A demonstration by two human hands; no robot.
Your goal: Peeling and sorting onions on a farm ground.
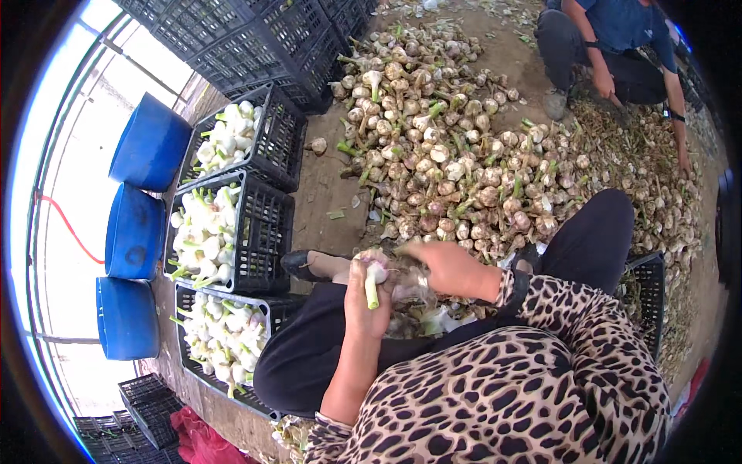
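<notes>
Between the fingers and thumb of my left hand (366, 301) is a garlic bulb (378, 272), its cut green stem pointing down toward me. The bulb is white, with some purplish skin at its top. My right hand (458, 268) is just right of the bulb with its fingers curled. Its fingertips are blurred, and I cannot tell whether it holds anything. Loose garlic skins (443, 322) lie below both hands, between my legs. Beyond them spreads a large heap of unpeeled garlic bulbs (446, 168) with dry, soiled skins and short stems.
Three black plastic crates of cleaned white garlic (211, 232) stand at my left, beside blue plastic tubs (134, 232). Taller stacked crates (255, 46) rise behind. Another person (614, 52) crouches at far right. A black crate (648, 296) sits by my right hip; red cloth (203, 438) lies lower left.
</notes>
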